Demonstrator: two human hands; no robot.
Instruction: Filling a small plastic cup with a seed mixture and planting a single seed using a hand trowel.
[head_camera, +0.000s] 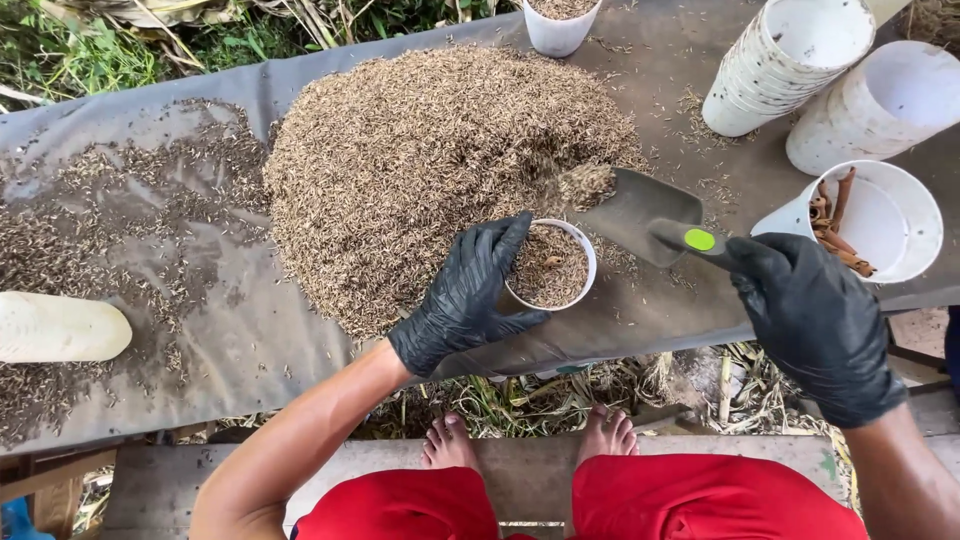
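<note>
Head view, looking down over a table (250, 340) covered with a grey sheet. The left hand (468, 295), in a black glove, has its grip closed around a small white cup (585, 262), fingers wrapped over the near rim and side. The cup stands upright at the near edge of a large heap of husks (420, 170), touching its foot, and is filled almost to the brim with the same brown, straw-like material. The right hand (812, 320), also gloved in black, clenches the handle of a grey scoop (632, 212) marked with a bright green spot. The scoop blade is tilted just above and beside the cup, with a small load of husks at its far tip. To the right lie a stack of white cups (770, 75) on its side, another white cup (885, 105) on its side, and a white cup holding brown curled bark pieces (835, 228). Loose husks are scattered over the left part of the sheet, near a pale container (60, 327) lying flat.
</note>
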